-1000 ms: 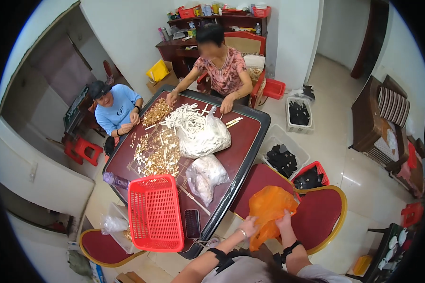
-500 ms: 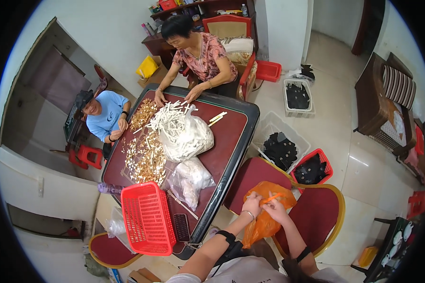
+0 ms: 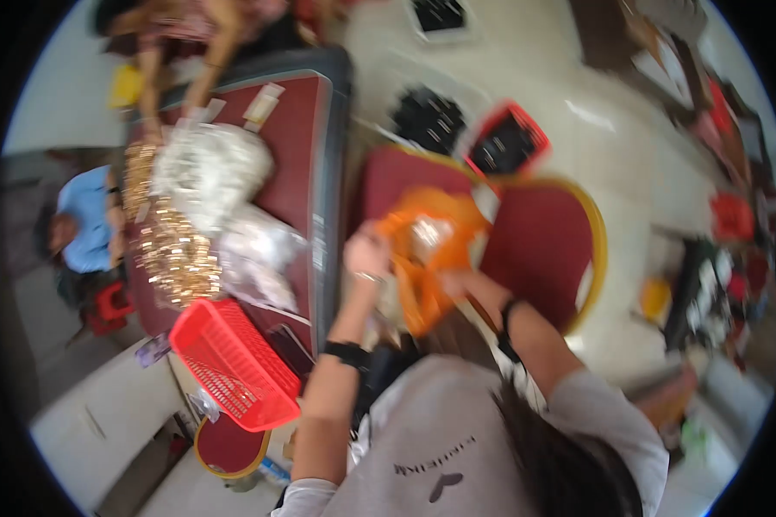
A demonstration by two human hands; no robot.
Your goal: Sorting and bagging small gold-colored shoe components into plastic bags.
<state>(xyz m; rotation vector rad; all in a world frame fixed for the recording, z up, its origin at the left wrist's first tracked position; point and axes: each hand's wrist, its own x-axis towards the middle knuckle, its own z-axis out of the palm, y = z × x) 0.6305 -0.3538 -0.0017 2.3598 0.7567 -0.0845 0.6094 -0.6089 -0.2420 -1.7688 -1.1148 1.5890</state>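
An orange plastic bag (image 3: 435, 207) rests over the red chair seats in front of me, its mouth spread wide. Something pale and shiny shows inside, too blurred to name. My left hand (image 3: 366, 252) grips the bag's left edge with closed fingers. On the near right edge, my right hand (image 3: 466, 283) is closed on the plastic, its fingertips partly hidden by the bag.
Left of me, the red-topped table (image 3: 289, 146) carries a bulging clear bag (image 3: 211, 172), gold pieces (image 3: 179, 258) and a red basket (image 3: 233, 362). Crates of black pieces (image 3: 431, 121) stand beyond the red chair (image 3: 543, 250). Two people sit at the table.
The bag's gathered top has been pulled apart and now gapes open. My hands have moved away from each other. The whole view has swung, shifting the table leftward.
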